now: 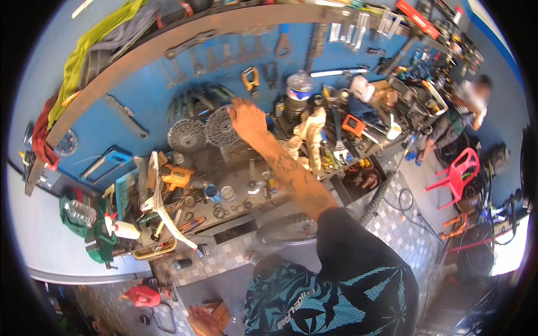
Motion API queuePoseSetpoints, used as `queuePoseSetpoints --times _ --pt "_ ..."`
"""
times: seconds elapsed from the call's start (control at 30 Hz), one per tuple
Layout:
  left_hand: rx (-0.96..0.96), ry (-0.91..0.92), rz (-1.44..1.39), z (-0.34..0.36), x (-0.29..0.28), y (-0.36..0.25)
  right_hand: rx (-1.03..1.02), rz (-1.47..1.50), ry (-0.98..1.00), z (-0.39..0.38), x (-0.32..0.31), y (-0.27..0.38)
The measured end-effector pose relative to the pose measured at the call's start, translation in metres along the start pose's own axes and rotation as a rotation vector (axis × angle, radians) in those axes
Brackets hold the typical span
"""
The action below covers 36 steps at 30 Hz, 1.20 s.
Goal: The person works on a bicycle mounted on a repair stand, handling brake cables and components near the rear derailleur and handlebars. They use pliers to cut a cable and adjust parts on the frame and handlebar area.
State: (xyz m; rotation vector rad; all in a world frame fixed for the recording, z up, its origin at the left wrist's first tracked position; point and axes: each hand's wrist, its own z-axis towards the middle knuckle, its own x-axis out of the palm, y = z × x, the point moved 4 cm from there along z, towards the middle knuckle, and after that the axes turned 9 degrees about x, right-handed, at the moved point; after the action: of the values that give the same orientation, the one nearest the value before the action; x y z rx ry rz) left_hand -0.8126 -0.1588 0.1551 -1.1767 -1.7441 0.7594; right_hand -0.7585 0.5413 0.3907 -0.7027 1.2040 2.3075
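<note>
My right arm stretches across the cluttered workbench to the blue tool wall. At its end, my right hand is closed with curled fingers. It overlaps the right edge of a toothed bicycle cassette; what the fingers hold, if anything, is hidden. A second cassette stands just left of that one. Several pliers hang above the cassettes. Low in the view, my left hand is open, its fingers apart, beside a small brown block.
A yellow power drill, blue cup and loose rings lie on the bench. Right of my arm stand a large plastic bottle and crumpled paper. A person sits far right near a red chair. A red container stands on the floor.
</note>
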Motion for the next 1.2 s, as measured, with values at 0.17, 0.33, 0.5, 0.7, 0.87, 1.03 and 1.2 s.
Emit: queuePoseSetpoints --times 0.17,0.33,0.5,0.7,0.87,1.03,1.2 --pt "-0.234 0.349 0.020 -0.020 0.007 0.073 0.143 0.204 -0.213 -0.033 -0.129 -0.118" --pt "-0.264 0.241 0.070 -0.056 0.002 0.112 0.232 0.251 -0.740 0.110 -0.317 -0.264" --pt "-0.246 0.303 0.037 -0.100 0.045 0.142 0.363 0.445 -0.375 0.231 -0.394 -0.318" --pt "-0.153 0.233 0.053 -0.176 0.117 0.175 0.018 0.005 0.117 0.245 -0.433 -0.357" --pt "-0.215 0.260 0.098 -0.216 0.160 0.175 -0.323 -0.940 -0.700 0.172 -0.436 -0.370" --pt "-0.118 0.117 0.190 -0.217 0.122 0.155 -0.185 -0.101 0.138 -0.134 -0.228 -0.337" --pt "0.314 0.167 0.741 -0.203 0.094 0.115 -0.489 0.355 1.415 -0.392 -0.065 -0.126"
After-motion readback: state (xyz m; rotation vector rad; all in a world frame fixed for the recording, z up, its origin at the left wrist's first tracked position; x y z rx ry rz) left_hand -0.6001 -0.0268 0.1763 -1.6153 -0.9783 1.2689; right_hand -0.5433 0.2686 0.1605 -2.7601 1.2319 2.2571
